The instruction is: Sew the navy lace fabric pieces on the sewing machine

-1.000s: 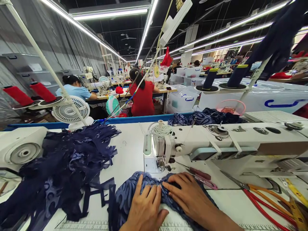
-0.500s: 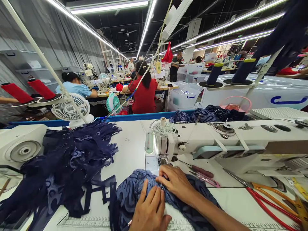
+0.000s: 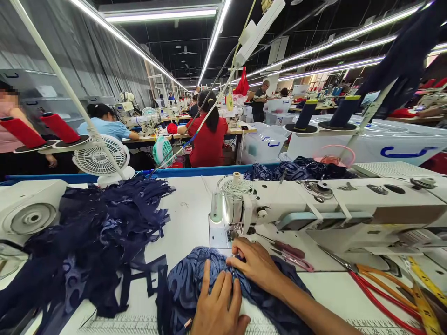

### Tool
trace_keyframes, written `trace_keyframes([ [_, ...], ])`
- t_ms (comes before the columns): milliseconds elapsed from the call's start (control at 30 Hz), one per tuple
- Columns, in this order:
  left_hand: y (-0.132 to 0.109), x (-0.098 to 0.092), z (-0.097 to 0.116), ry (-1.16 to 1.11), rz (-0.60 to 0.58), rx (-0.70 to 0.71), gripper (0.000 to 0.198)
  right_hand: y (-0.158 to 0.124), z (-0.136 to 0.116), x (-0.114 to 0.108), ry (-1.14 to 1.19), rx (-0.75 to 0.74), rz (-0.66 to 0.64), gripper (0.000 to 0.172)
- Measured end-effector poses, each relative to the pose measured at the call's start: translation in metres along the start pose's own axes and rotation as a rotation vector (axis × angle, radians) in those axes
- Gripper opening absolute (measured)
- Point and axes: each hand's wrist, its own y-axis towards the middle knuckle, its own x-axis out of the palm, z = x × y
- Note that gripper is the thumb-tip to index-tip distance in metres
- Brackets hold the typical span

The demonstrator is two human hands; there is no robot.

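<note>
One cloth [image 3: 185,284], likely soft, light: left hand [image 3: 217,304] spread flat, right hand [image 3: 256,263] seemingly pinching near its edge, a sound hold.

- Cloth [image 3: 183,284] at the table's near edge: mid-blue, with darker blue swirls.
- Table [image 3: 188,190]: white, a ruler [image 3: 122,324] with dark marks along its near edge.
- Scraps [image 3: 104,242] toward the left edge: navy, a few patches of lighter blue swirls.
- Sewing machine [image 3: 279,197]: white.
- Scissors [image 3: 370,269] toward the near right corner: orange handles.
- Tape measure [image 3: 425,309] there: yellow, black marks.
- Spools [image 3: 60,129] beyond the far left corner: red.
</note>
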Motion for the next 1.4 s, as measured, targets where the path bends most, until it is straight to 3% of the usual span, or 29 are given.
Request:
trace_keyframes([
  [167, -0.014, 0.010, 0.009, -0.034, 0.119, 0.032, 0.036, 0.003, -0.002, 0.009, -0.032, 0.007, -0.015, 0.018],
  [400, -0.021, 0.015, 0.014, -0.039, 0.210, 0.005, 0.052, 0.005, -0.003, 0.000, -0.044, -0.032, -0.022, 0.016],
  [500, -0.016, 0.009, 0.008, -0.050, 0.164, 0.029, 0.063, -0.009, -0.008, -0.006, -0.036, -0.090, -0.003, 0.010],
  [633, -0.014, 0.004, 0.005, -0.041, 0.088, 0.071, 0.060, -0.042, -0.008, 0.002, -0.025, -0.235, 0.087, 0.025],
  [733, -0.016, 0.002, 0.008, -0.056, 0.113, 0.038, 0.061, -0.059, 0.002, 0.011, -0.037, -0.372, 0.075, 0.023],
  [833, -0.011, -0.006, 0.008, -0.097, 0.157, 0.030, 0.066, -0.063, 0.012, 0.011, 0.007, -0.404, 0.066, 0.016],
  [900, -0.002, -0.015, 0.003, -0.183, 0.084, 0.014, 0.057, -0.061, 0.013, 0.008, 0.074, -0.393, 0.082, 0.015],
  [1000, 0.011, -0.023, -0.010, -0.363, -0.154, -0.087, 0.032, -0.058, 0.012, 0.009, 0.121, -0.382, 0.114, 0.022],
  [1100, 0.011, -0.017, -0.025, -0.419, -0.349, -0.163, 0.037, -0.058, 0.016, 0.017, 0.044, -0.363, 0.100, 0.032],
  [1233, -0.006, -0.005, -0.035, -0.288, -0.425, -0.171, 0.042, -0.061, 0.030, 0.019, -0.057, -0.270, 0.034, 0.051],
  [1400, -0.011, -0.007, -0.037, -0.186, -0.433, -0.134, 0.047, -0.063, 0.038, 0.009, -0.099, -0.210, -0.078, 0.066],
])
